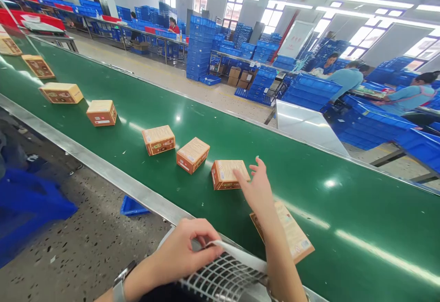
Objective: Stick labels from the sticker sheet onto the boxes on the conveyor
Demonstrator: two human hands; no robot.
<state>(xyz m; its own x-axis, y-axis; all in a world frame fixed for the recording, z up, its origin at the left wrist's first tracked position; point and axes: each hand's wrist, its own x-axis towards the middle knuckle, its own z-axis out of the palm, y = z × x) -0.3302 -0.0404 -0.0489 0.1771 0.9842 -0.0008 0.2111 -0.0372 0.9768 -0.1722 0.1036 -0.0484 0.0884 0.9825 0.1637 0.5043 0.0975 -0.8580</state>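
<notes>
One tan-brown cardboard box (pixel 222 173) on green conveyor belt (pixel 165 105) | right hand (pixel 259 187) over belt, fingers wide; left hand (pixel 187 251) pinches white strip (pixel 242 256) | likely box-handling; next needs careful touch

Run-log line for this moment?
left hand: pinching white strip | right hand: open at printed carton, contact unclear | green conveyor belt: more cartons

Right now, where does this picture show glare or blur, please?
Head view: white glare streaks the green conveyor belt at right; head view: the blue plastic-looking object at lower left is smeared; head view: the tan-and-brown cardboard box partly behind the bare right hand has print too small to read.
</notes>
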